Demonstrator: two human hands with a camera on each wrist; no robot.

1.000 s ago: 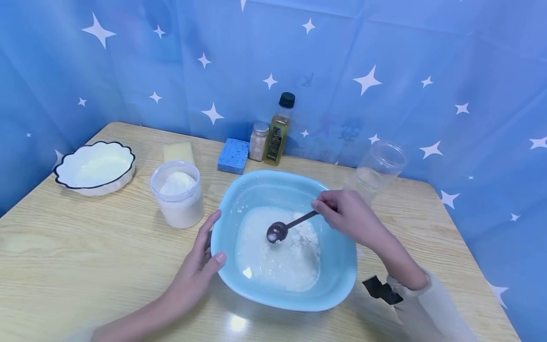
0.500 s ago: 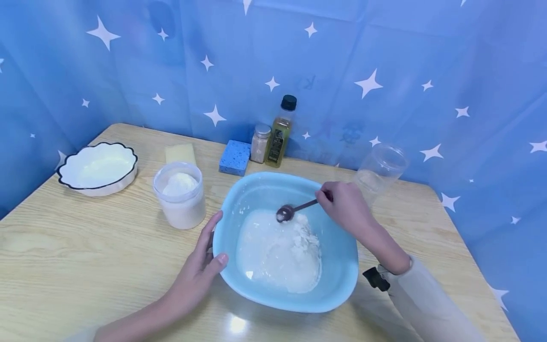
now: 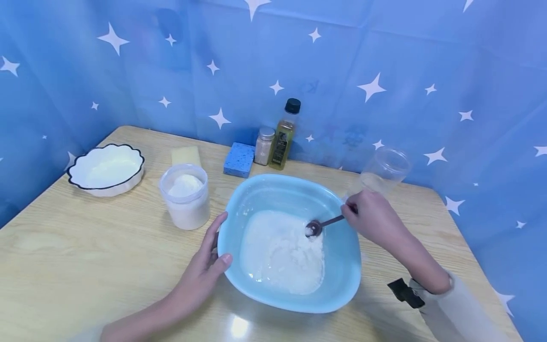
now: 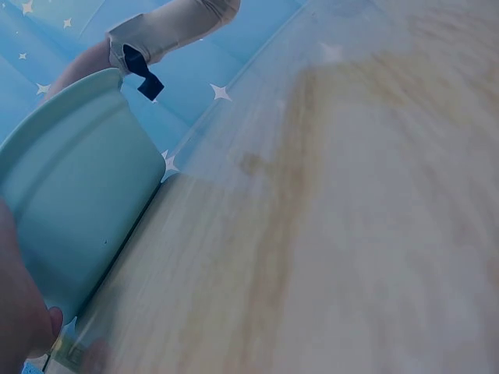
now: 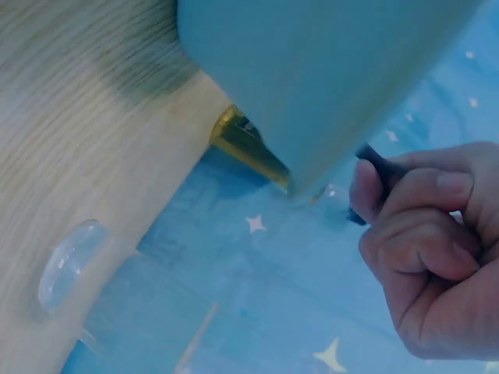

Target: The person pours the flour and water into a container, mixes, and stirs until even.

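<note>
A light blue basin sits on the wooden table and holds a wet white mixture. My right hand pinches the handle of a dark spoon, whose bowl rests in the mixture near the basin's right side. In the right wrist view the right hand curls round the dark handle beside the basin's wall. My left hand rests against the basin's left rim, thumb on the edge. The left wrist view shows the basin's outer wall and the table.
A tub of white powder stands left of the basin. A white scalloped dish sits far left. Yellow sponge, blue sponge, a shaker and an oil bottle line the back. A clear jar stands behind my right hand.
The spoon has swept from the middle of the mixture up to the far side, then round to the right side. My right hand moved right with it. The left hand stayed.
</note>
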